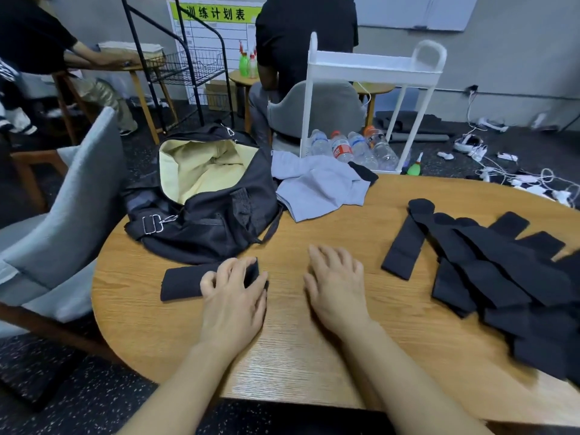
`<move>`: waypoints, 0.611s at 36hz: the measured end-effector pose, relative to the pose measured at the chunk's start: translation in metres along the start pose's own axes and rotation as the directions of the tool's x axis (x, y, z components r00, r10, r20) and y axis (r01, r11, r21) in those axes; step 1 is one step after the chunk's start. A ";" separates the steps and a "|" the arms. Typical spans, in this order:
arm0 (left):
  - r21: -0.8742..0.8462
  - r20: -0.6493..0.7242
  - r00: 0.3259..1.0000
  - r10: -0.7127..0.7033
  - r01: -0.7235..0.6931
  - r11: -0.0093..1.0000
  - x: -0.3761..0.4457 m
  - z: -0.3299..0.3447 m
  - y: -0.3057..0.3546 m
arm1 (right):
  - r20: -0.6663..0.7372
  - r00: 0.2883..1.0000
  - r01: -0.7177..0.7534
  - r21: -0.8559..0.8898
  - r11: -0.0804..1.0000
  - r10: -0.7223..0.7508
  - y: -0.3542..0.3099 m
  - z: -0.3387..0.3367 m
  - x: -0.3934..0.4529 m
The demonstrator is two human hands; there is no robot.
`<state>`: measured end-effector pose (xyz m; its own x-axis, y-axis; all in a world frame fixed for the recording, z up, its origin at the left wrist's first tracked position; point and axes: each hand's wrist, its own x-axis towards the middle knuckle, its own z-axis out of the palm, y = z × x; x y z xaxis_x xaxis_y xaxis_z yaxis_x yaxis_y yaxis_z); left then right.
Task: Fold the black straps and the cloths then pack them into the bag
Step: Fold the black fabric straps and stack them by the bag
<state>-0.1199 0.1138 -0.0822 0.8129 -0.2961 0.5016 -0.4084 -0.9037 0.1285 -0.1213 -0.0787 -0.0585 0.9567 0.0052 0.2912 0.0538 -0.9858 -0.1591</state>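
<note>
A folded black strap (pixel 183 282) lies on the round wooden table (pixel 314 356) just in front of the black bag (pixel 207 227). My left hand (pixel 233 296) rests on the strap's right end, fingers curled onto it. My right hand (pixel 337 284) hovers flat and open over bare wood to the right. The bag stands open at the table's back left and shows a cream lining (pixel 201 171). A light grey cloth (pixel 317 189) lies crumpled behind, to the right of the bag. Several unfolded black straps (pixel 489 277) are piled at the right.
A grey chair (pixel 66 208) stands close at the table's left edge. Behind the table are a white trolley (pixel 373 89) with plastic bottles (pixel 351 149) at its base, a seated person in black (pixel 301 42), and cables on the floor at the far right.
</note>
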 end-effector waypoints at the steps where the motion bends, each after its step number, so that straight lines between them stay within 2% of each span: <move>1: -0.016 -0.006 1.000 0.017 -0.017 1.000 0.002 0.003 0.006 | -0.039 0.997 -0.060 -0.001 0.998 0.060 0.017 -0.003 -0.002; 8: -0.082 0.027 0.980 0.196 -0.193 0.978 0.030 0.030 0.071 | -0.193 0.951 -0.279 -0.191 0.941 0.242 0.127 -0.036 -0.028; 14: -0.230 0.097 0.945 0.312 -0.284 0.931 0.074 0.047 0.144 | -0.268 0.924 -0.344 -0.269 0.900 0.273 0.176 -0.071 -0.041; 16: -0.254 0.094 0.932 0.350 -0.317 0.914 0.087 0.052 0.165 | -0.211 0.922 -0.376 -0.272 0.886 0.326 0.184 -0.083 -0.043; 18: -0.268 0.105 0.919 0.379 -0.341 0.901 0.099 0.059 0.181 | -0.082 0.918 -0.394 -0.306 0.867 0.388 0.188 -0.096 -0.047; 22: -0.271 0.203 0.893 0.401 -0.342 0.900 0.115 0.071 0.198 | 0.046 0.929 -0.332 -0.329 0.884 0.367 0.200 -0.108 -0.060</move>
<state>-0.0781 -0.1214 -0.0600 0.6468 -0.6896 0.3256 -0.7581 -0.6279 0.1761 -0.1990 -0.2941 -0.0064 0.9219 -0.3487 0.1685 -0.3645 -0.9283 0.0729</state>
